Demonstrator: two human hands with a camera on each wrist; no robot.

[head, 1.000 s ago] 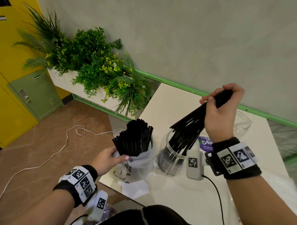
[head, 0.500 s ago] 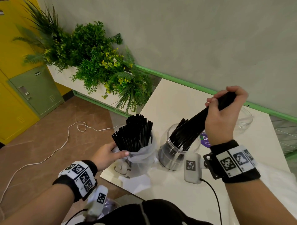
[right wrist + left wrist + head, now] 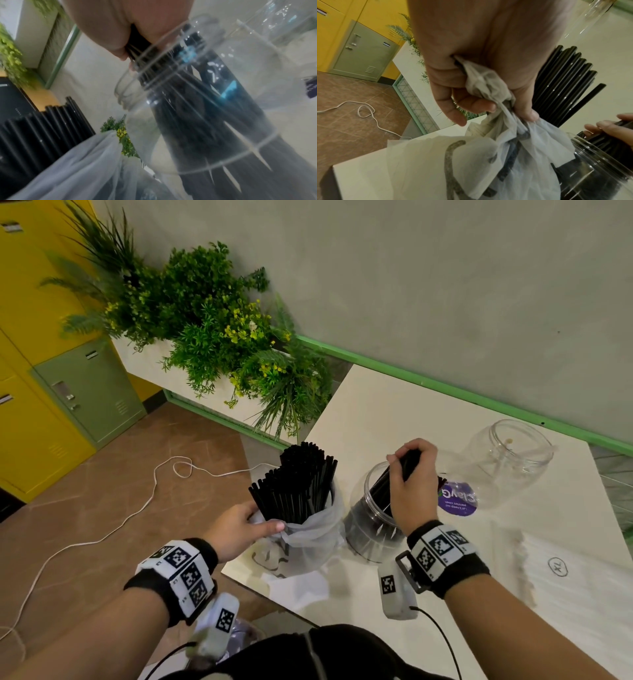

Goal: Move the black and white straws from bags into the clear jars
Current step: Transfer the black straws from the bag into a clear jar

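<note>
A thin white bag (image 3: 310, 537) stands on the table's left corner with a bundle of black straws (image 3: 294, 484) sticking up out of it. My left hand (image 3: 239, 530) grips the bag's bunched edge (image 3: 488, 83). Just right of the bag stands a clear jar (image 3: 368, 529) with black straws inside. My right hand (image 3: 409, 474) is at the jar's mouth, gripping the top of a handful of black straws (image 3: 188, 115) that reaches down into the jar. A second clear jar (image 3: 510, 455), holding no straws, sits at the back right.
A purple round label (image 3: 457, 498) lies between the jars. A white plastic sheet marked XL (image 3: 565, 570) covers the table's right side. Potted greenery (image 3: 212, 326) borders the table's left end, with a white cable (image 3: 102, 535) on the floor.
My right hand has come down from well above the jar to its mouth, lowering the handful of black straws inside. The left hand has kept its hold on the bag.
</note>
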